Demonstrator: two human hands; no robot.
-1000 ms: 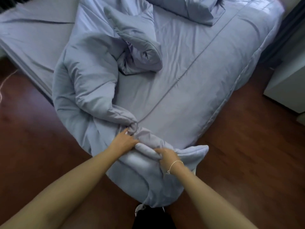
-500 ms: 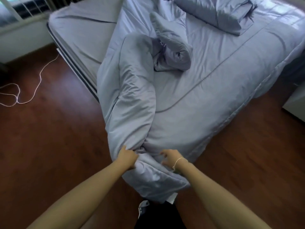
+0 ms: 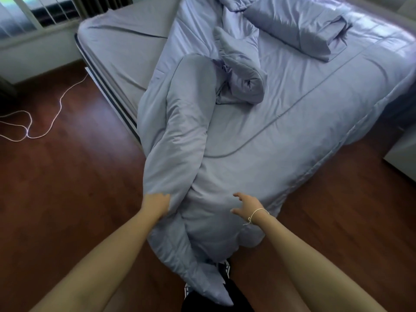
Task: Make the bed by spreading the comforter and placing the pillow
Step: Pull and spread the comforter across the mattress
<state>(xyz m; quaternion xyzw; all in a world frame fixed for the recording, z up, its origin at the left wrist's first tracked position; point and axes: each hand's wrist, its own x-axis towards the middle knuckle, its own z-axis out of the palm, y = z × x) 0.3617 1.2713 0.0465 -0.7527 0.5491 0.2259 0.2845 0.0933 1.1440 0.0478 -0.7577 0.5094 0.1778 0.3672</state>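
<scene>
A pale blue comforter (image 3: 184,122) lies bunched in a long rumpled fold along the left part of the bed (image 3: 292,122), its near end hanging over the foot corner toward the floor. My left hand (image 3: 156,204) grips the comforter's fold at the bed's near corner. My right hand (image 3: 248,204), with a thin white bracelet on the wrist, hovers just above the comforter with fingers spread and holds nothing. A matching blue pillow (image 3: 297,28) lies at the far right of the bed, by the head end.
A second, lower mattress (image 3: 126,48) with a grey sheet adjoins the bed on the left. A white cable (image 3: 45,122) snakes over the dark wooden floor at left. A white cabinet (image 3: 403,156) stands at the right edge. A window is at top left.
My right hand has let go of the comforter and opened. The comforter's near end has been drawn farther over the foot corner, and my view has pulled back from the bed.
</scene>
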